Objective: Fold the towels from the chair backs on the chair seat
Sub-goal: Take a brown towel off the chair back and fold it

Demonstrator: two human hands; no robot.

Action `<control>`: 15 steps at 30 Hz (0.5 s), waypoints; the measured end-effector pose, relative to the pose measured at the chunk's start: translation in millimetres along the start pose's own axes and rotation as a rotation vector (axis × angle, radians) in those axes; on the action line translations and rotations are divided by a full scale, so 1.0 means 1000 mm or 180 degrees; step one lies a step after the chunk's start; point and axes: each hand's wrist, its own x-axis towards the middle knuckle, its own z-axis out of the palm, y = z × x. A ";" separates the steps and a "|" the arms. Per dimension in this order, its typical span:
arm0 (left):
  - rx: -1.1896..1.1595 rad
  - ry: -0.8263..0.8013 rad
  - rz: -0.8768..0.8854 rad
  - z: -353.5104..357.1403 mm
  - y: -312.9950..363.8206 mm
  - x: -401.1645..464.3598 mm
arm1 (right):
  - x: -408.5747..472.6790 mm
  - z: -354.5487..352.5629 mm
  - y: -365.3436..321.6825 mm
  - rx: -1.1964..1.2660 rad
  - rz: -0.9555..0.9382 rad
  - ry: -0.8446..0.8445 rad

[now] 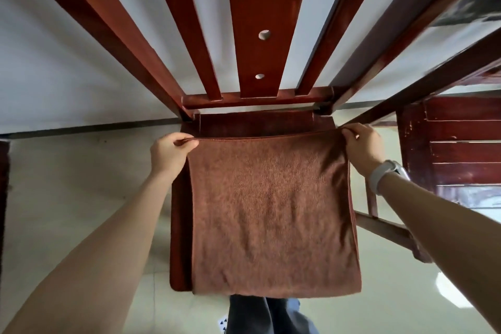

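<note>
On seat (pixel 180 225) | 1 towel (pixel 273 214) | 2 hands pinch far corners: L (pixel 169 153), R (pixel 363 144)

Both bare forearms reach up into the frame from its lower corners — the left from the lower left, the right from the lower right. The left hand (pixel 170 153) sits left of centre, knuckles toward the camera, thumb and curled fingers pinching the far left corner of the towel (pixel 271 214). The right hand (pixel 362 144), right of centre at about the same height, pinches the far right corner likewise — a pale wristband (pixel 385 175) circles its wrist.
</note>
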 end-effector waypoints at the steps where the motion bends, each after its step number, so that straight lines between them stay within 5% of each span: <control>1: -0.0065 -0.0010 -0.0087 0.003 -0.002 0.005 | 0.004 0.005 0.000 0.0040 0.0069 0.0018; 11: -0.0411 0.0283 -0.0447 0.028 -0.013 0.032 | 0.027 0.034 -0.002 0.0500 0.0614 0.0290; 15: 0.0378 0.0731 0.0011 0.028 -0.010 0.007 | 0.004 0.027 0.001 -0.0219 0.0381 0.0561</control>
